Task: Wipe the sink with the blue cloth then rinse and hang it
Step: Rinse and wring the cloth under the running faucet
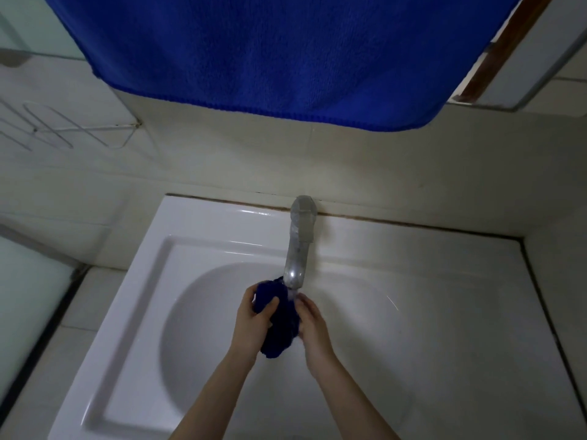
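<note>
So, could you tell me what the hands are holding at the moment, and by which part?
Both hold the bunched blue cloth under the faucet: the left hand grips its upper left end, the right hand its right side.

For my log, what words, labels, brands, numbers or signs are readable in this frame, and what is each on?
No readable text anywhere in this frame.
Tap, sink, hung towel and the cloth held by the left hand and right hand: no label, brand or number shows.
</note>
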